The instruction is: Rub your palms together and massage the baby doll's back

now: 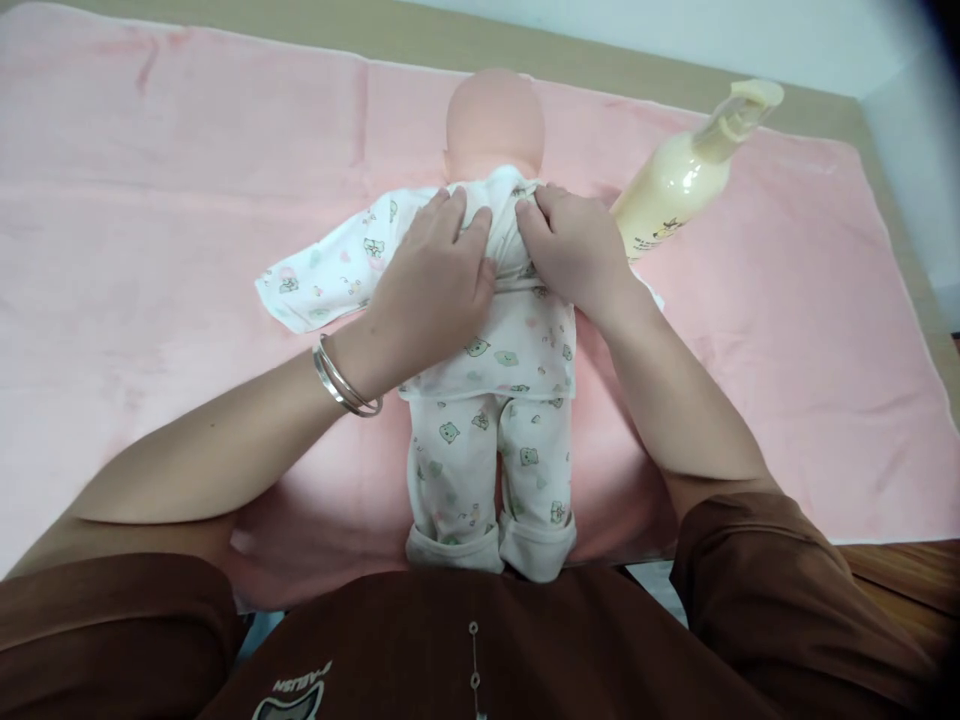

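Observation:
A bald baby doll (495, 120) lies with its head away from me and no face showing. It wears a white shirt (517, 345) with small animal prints and matching trousers (457, 460) with turned-up cuffs. My left hand (442, 270) rests on the upper part of the shirt, fingers spread over the cloth. At the other shoulder, my right hand (577, 240) has its fingers curled and thumb drawn in on the shirt fabric. Between the hands the cloth is creased and folded. One sleeve stretches out flat to the left; the other is mostly hidden behind my right hand and forearm.
A pink blanket (187, 250) covers most of the table (600, 60). A pale yellow pump bottle (675, 185) stands to the right of the doll, close to my right hand. A white wall (750, 35) rises behind the table.

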A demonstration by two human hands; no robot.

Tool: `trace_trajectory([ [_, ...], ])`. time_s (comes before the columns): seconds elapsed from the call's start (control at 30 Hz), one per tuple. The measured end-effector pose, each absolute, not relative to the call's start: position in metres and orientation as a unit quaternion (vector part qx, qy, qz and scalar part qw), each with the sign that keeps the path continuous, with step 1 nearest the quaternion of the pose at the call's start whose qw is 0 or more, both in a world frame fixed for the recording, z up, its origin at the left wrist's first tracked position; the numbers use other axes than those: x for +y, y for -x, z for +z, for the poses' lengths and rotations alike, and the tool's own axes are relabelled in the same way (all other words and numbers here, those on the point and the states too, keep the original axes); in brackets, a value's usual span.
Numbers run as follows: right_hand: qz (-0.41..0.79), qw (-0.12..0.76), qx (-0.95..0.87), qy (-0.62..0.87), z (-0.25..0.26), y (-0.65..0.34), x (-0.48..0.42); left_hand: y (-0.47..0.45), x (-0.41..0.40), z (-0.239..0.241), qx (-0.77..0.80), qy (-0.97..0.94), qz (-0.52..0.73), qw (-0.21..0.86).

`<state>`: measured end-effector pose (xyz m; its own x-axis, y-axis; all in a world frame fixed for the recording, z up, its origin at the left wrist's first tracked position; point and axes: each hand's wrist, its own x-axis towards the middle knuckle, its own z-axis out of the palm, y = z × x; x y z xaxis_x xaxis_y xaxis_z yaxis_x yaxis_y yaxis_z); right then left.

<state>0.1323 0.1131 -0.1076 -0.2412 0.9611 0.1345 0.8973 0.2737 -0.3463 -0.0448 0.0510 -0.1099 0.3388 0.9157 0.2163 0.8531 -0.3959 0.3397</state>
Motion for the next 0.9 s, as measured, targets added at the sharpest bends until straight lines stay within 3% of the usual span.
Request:
trace_trajectory([
  [0.3, -0.001, 0.082, -0.826, 0.558, -0.096, -0.096, 0.046, 0.057, 0.097, -0.124, 0.605, -0.741, 0.244, 0.158],
  [0.5, 0.043, 0.140, -0.813, 0.564, -0.100, -0.115, 0.080, 0.046, 0.062, -0.120, 0.571, -0.787, 0.215, 0.091],
  [0.67, 0.071, 0.164, -0.800, 0.573, -0.109, -0.124, 0.102, 0.047, 0.060, -0.116, 0.541, -0.795, 0.243, 0.127],
  [0.9, -0.007, 0.091, -0.818, 0.568, -0.095, -0.103, 0.060, 0.056, 0.093, -0.125, 0.601, -0.729, 0.294, 0.147],
])
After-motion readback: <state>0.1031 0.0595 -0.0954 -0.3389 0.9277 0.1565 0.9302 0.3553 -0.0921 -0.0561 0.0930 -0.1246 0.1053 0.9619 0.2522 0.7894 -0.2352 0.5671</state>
